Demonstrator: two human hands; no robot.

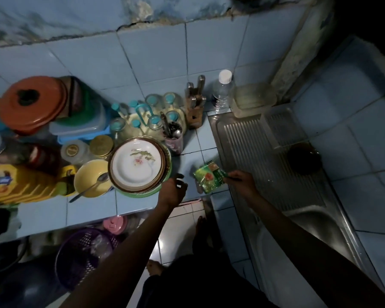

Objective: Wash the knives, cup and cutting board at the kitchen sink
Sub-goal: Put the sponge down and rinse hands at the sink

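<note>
Two hands reached over the tiled desk (142,201) beside the steel sink (316,221).

The right hand (239,182) had its grip clamped on a corner of a green sachet (208,176) lying at the desk's edge, while the left hand (173,190) hung just beside it, grip apart, fingers loosely curled and holding nothing. The knives (196,94) stood in a wooden block (193,116) against the wall, near a water bottle (221,92); stacked plates (138,163) sat left of the hands.
</note>
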